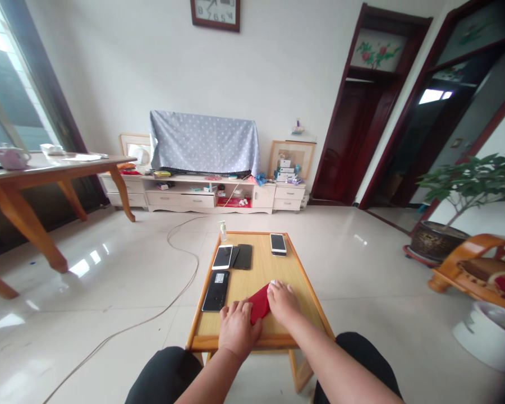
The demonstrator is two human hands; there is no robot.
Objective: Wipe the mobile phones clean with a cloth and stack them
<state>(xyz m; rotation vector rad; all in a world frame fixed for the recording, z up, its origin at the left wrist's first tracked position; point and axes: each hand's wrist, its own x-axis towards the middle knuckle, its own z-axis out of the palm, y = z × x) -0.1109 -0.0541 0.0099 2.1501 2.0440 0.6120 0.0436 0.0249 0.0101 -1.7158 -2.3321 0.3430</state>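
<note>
One red phone-like slab (260, 303) lies on the near half of a small wooden table (261, 264); left hand (238, 326) grips its near end, right hand (284, 304) seems to be pinching a white scrap (272, 284) at the far end. Looks like a hold-and-rub step to me; next move calls for a steady left so nothing skids. Black phone (216, 292) to the left, pump bottle (223, 233) by the far corner, shiny tile floor (143, 280), dotted cloth (204, 140) above a low cabinet (177, 199).

Lower centre: flat object (260, 303), plain red; small table (261, 278), yellow-brown. Upper centre: cloth (204, 141), grey-blue, white-dotted. Upper right: door (345, 143), dark red.
</note>
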